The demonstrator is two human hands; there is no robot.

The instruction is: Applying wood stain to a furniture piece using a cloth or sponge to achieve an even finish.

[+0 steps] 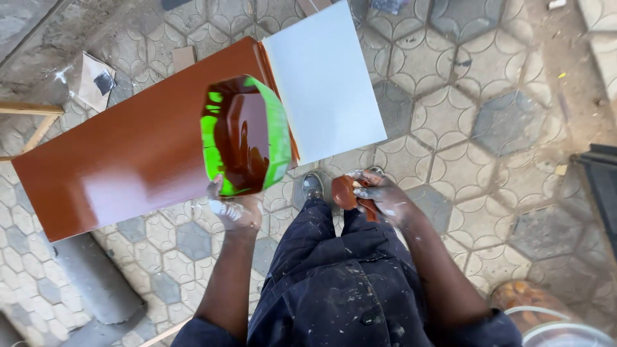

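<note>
A big board (135, 148) lies flat above the patterned ground (488, 96), with most of it wet and shiny brown and its far end still white. The left hand (234, 209) grips the bottom edge of a green tub (247, 135) of brown paint and tips it over the board near where brown meets white. The right hand (379, 196) is closed around a small brown sponge (344, 191), held low beside the board above a grey shoe (313, 186).
</note>
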